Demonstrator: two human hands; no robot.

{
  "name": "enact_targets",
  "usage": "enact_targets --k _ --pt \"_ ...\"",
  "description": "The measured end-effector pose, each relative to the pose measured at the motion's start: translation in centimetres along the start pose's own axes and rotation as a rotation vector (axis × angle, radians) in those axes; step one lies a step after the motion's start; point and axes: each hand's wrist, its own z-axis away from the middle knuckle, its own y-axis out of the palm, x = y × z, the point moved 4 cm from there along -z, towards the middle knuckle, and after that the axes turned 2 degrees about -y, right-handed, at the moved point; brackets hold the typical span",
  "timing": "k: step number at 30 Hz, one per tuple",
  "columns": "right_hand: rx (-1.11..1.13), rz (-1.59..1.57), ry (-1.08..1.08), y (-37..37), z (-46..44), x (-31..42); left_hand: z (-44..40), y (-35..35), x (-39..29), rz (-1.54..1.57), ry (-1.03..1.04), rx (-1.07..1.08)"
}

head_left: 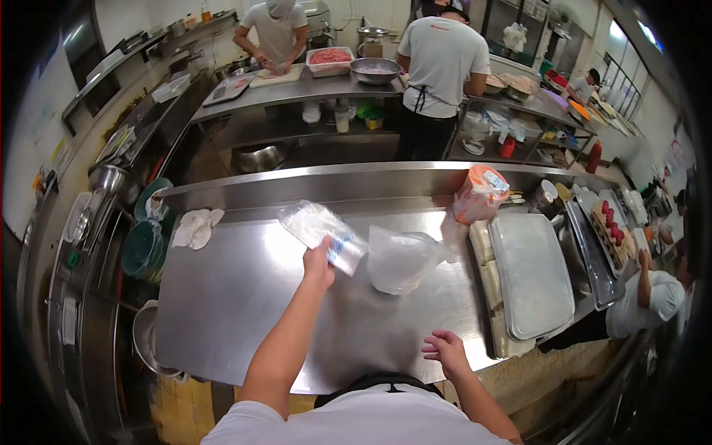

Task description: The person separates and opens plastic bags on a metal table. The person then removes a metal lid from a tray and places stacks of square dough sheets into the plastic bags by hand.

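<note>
Steel bench (222, 297) bears a plastic bag (400, 259); left of it, the left grip (319, 265) clasps a clear packet (317, 227), long axis running far-left to near-right. Right grip (447, 352) unclenched, loosely curled.

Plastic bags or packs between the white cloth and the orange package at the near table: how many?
2: a clear pack with blue print in the left hand, and a cloudy bag just to its right. More could be hidden inside or under them.

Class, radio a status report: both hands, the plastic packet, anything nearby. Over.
Left hand gripping plastic packet. Right hand empty, open. Translucent bag close, right of packet.
</note>
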Motion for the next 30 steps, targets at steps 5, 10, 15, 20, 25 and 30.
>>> enact_targets --k 5,10,15,20,25,30 --pt "-0.187 -0.102 -0.003 -4.9 1.0 -0.5 -4.2 1.5 3.8 -0.509 -0.260 -0.064" --pt "-0.497 -0.136 -0.216 -13.1 2.7 1.5 -2.7 -4.0 6.6 -0.950 0.350 -0.177" --pt "-0.998 0.180 -0.421 -24.8 3.5 1.4 8.5 -8.4 9.2 -0.910 0.141 0.083" --pt "-0.960 -0.081 -0.222 -29.1 3.8 0.9 15.2 -7.9 12.8 -1.065 0.141 0.225" --pt "-0.862 -0.322 -0.209 -29.8 3.0 1.9 11.4 3.1 10.6 -1.025 0.397 0.282" --pt "-0.845 -0.399 -0.213 -33.2 1.3 1.5 8.6 6.7 13.3 -0.877 0.110 0.439"
